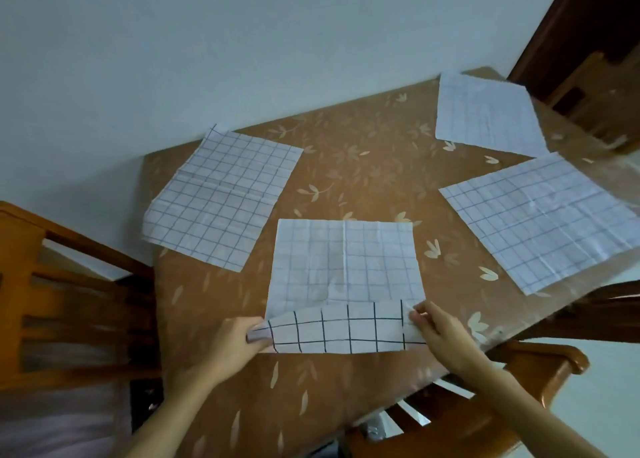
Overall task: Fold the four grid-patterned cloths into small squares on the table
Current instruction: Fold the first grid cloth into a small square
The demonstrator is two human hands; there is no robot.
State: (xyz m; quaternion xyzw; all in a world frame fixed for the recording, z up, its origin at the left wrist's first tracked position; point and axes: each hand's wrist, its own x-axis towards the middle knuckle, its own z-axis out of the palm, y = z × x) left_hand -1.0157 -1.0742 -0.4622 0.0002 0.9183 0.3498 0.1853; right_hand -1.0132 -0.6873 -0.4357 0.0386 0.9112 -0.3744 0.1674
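Against a pale wall (pixel 242 41), the leaf-patterned table (pixel 363 166) bears four grid cloths (pixel 346 260).

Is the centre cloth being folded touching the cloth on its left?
Apart. The head view shows a bare strip of table covering between the centre cloth and the left cloth at its nearest corner.

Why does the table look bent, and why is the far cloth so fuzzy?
Head view: the wide-angle lens bows the table edges; the far-right cloth looks soft and washed out; the near cloth shows sharp dark lines on its turned-up edge.
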